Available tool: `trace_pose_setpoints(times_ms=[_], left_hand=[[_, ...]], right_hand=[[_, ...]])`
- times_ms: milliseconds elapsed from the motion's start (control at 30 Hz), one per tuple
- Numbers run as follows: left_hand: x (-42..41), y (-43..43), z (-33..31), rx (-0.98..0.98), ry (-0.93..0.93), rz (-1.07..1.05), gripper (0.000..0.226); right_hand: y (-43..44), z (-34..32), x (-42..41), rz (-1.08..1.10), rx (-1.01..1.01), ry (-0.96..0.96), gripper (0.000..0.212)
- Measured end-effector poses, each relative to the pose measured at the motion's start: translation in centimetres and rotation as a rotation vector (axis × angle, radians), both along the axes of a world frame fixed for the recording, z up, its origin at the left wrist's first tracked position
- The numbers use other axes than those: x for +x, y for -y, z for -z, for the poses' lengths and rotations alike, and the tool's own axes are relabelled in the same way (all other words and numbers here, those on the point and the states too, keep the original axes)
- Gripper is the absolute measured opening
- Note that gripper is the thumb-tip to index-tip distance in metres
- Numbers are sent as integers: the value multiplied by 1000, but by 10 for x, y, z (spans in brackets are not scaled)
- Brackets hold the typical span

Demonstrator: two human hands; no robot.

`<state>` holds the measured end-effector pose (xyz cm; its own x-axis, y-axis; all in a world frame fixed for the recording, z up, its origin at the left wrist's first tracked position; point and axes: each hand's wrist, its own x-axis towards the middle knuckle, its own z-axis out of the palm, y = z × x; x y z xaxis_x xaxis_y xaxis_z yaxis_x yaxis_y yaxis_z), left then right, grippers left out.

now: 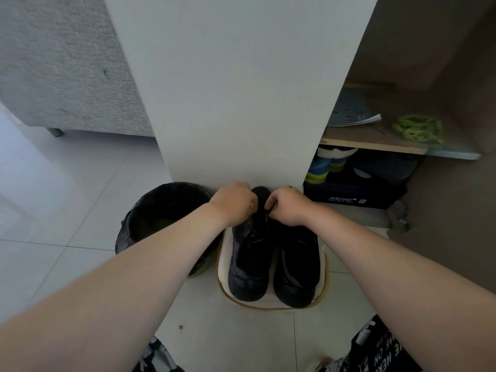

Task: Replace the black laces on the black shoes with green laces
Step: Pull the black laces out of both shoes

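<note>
Two black shoes stand side by side on a white stool (324, 267) with a tan rim, toes toward me. Both my hands are at the far end of the left shoe (248, 267). My left hand (234, 202) has its fingers curled down onto the shoe's collar. My right hand (285, 206) pinches a black lace (267, 217) near the tongue. The right shoe (298, 267) is untouched. A bundle of green laces (417, 128) lies on a wooden shelf at the right.
A bin (163, 210) lined with a black bag stands just left of the stool. A white panel (236, 89) rises right behind the shoes. The open cabinet at right holds papers, a dark shoebox (354, 196) and coloured shoes. A grey sofa stands at the far left.
</note>
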<state>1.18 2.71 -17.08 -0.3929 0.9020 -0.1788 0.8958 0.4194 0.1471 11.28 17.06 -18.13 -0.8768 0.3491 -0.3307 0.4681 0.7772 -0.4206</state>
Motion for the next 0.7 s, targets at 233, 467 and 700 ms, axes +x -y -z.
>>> trace_pose_setpoints(times_ms=[233,467,700], left_hand=[[2,-2,-12,-111,263,-100,21],[0,-8,-4,-34,399,-203,16],[4,-16,4,101,297,-195,29]], right_hand=[[-5,-3,1,-2,-52,-23,15],[18,-2,-7,-87,328,33,22],[19,5,-4,-79,325,5,18]])
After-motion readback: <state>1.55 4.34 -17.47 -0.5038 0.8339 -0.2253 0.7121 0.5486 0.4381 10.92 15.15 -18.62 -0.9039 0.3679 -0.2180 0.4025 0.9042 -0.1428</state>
